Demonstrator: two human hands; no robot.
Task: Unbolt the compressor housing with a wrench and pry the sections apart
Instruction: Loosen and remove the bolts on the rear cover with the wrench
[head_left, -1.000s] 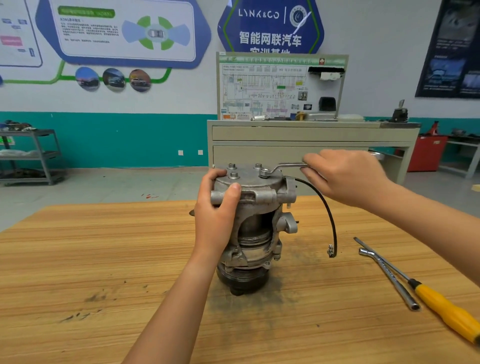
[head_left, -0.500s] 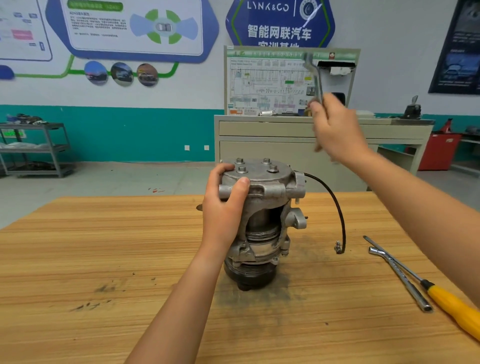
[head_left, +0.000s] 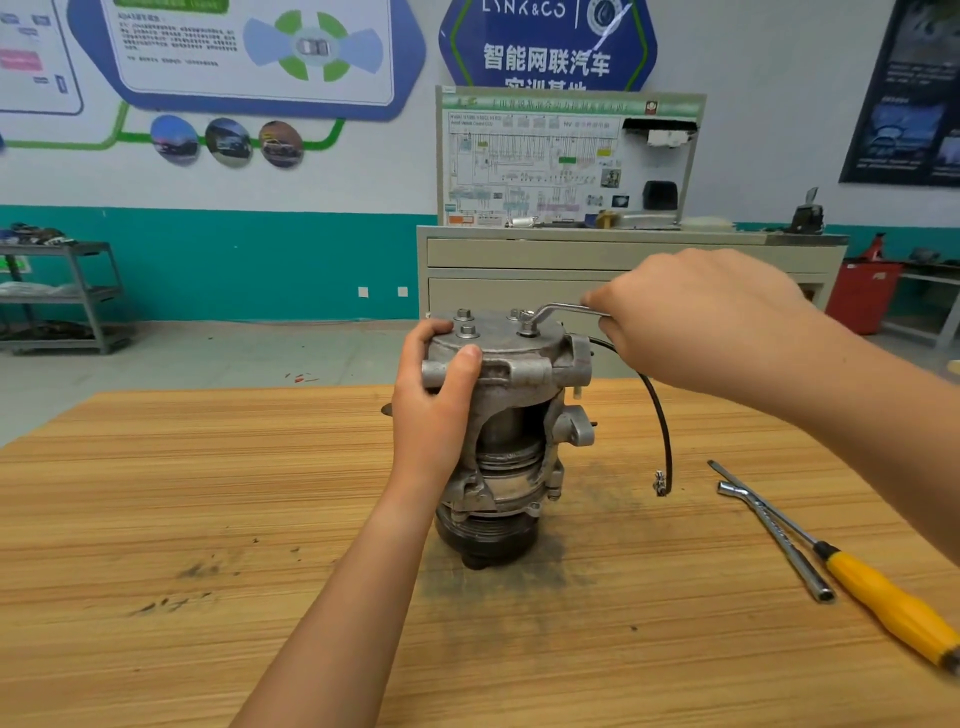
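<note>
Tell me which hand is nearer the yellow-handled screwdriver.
Right. The right hand holds the wrench atop the compressor, up and left of the screwdriver; the left hand grips the compressor's left side, farther away.

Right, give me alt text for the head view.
A right hand holds a wrench on a bolt atop an upright compressor, which the left hand grips at its side. A yellow-handled screwdriver and a bent socket spanner lie to the right on the wooden table.
</note>
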